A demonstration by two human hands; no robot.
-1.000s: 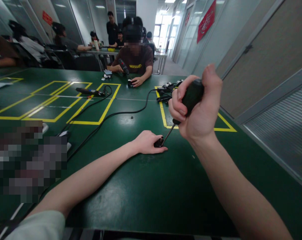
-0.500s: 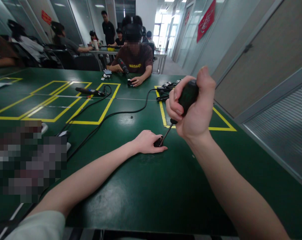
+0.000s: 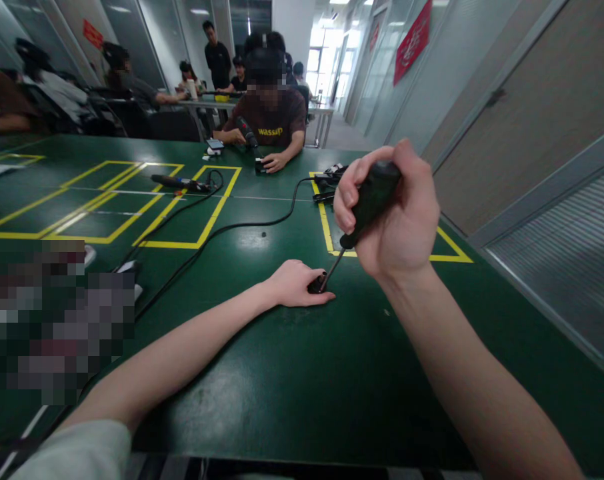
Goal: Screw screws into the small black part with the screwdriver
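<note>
My right hand [image 3: 395,207] is wrapped round the dark handle of a screwdriver [image 3: 369,207], which tilts down to the left. Its thin metal shaft ends at a small black part [image 3: 317,285] on the green table [image 3: 282,387]. Thumb and fingers of my left hand [image 3: 302,285] grip that part from the left and hold it against the tabletop. The screwdriver's tip meets the part, but the exact contact point is too small to make out. My left forearm lies low across the table.
A black cable [image 3: 222,229] runs across the table to dark items [image 3: 327,180] behind my right hand. A dark corded tool [image 3: 179,183] lies among yellow tape outlines [image 3: 199,245]. Across the table a person [image 3: 269,113] holds a power screwdriver [image 3: 247,133] over a small black piece.
My right hand has turned slightly and shifted a little to the right round the screwdriver handle, showing more of it. My left hand and the black part stay put.
</note>
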